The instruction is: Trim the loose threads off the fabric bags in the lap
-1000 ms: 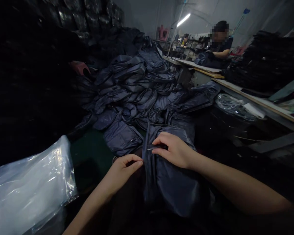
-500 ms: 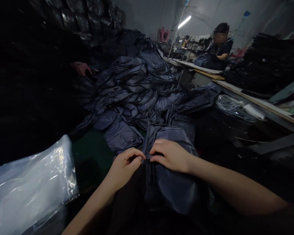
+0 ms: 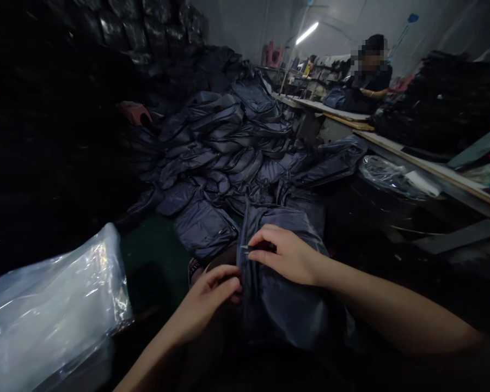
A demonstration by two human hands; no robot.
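A dark navy nylon sewn piece (image 3: 286, 305) lies bunched in front of me, its seam edge running up between my hands. My right hand (image 3: 288, 256) rests on its upper part and is shut on small metal thread snips (image 3: 245, 247), whose pointed tip shows at the seam. My left hand (image 3: 208, 299) sits lower, fingers curled against the fabric's edge. No held thing shows in it. The lower part of the piece falls into shadow.
A large clear plastic bag (image 3: 44, 310) lies to my left. A heap of navy nylon pieces (image 3: 224, 152) fills the area ahead. At upper right, a co-worker (image 3: 369, 71) sits at a long work table (image 3: 433, 169), with a black stack (image 3: 441, 103) beside it.
My hands, which met at the seam half a second ago, have moved apart. The left has dropped lower, and the snips' tip shows again beside my right fingers.
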